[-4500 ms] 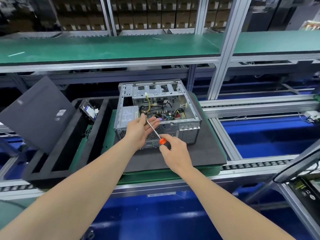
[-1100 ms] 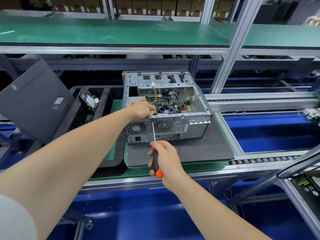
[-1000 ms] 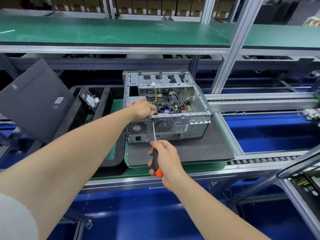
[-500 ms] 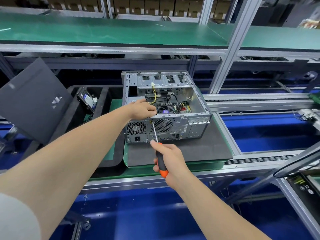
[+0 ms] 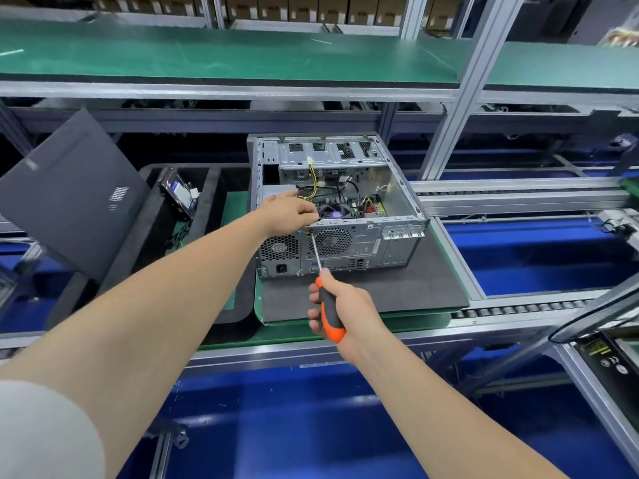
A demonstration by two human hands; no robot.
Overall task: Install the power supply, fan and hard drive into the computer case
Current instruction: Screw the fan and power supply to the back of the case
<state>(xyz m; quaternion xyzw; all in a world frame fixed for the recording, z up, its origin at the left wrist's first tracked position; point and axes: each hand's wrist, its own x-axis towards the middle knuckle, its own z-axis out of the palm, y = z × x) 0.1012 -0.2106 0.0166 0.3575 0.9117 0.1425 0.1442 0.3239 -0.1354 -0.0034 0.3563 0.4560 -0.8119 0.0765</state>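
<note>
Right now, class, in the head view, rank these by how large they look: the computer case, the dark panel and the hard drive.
1. computer case
2. dark panel, not far behind
3. hard drive, clearly smallest

A green-topped shelf (image 5: pixel 242 57) runs across overhead on aluminium posts (image 5: pixel 463 88), with brown cartons (image 5: pixel 311 8) stacked behind it. Below, a dark mat (image 5: pixel 415 281) covers a green board (image 5: pixel 408 321), whose rim shows along the mat's near edge. A black foam tray (image 5: pixel 207 188) sits against the board's left edge, and a dark grey panel (image 5: pixel 69 191) leans at the tray's far left. Rollers (image 5: pixel 518 310) line the conveyor's near right rail.
</note>
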